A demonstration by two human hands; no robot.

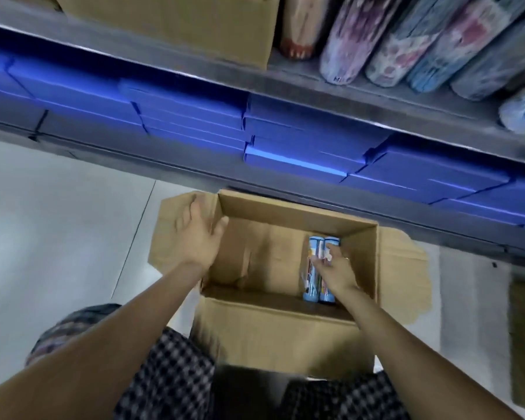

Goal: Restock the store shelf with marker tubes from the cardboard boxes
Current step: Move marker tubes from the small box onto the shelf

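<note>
An open cardboard box (273,328) stands on the floor below the shelf. Two light-blue marker tubes (314,268) lie side by side at its right inner wall. My right hand (337,268) is down inside the box on top of the tubes, fingers curling onto them. At the box's left wall my left hand (199,234) hovers with its fingers spread and nothing in it. Several patterned marker tubes (406,47) lie in a row on the upper shelf (315,83) at the right.
Stacks of flat blue boxes (194,116) fill the lower shelf level. Another cardboard box (179,22) sits on the upper shelf at the left. Pale floor tiles (58,222) lie left of the open box. My checkered legs are at the bottom.
</note>
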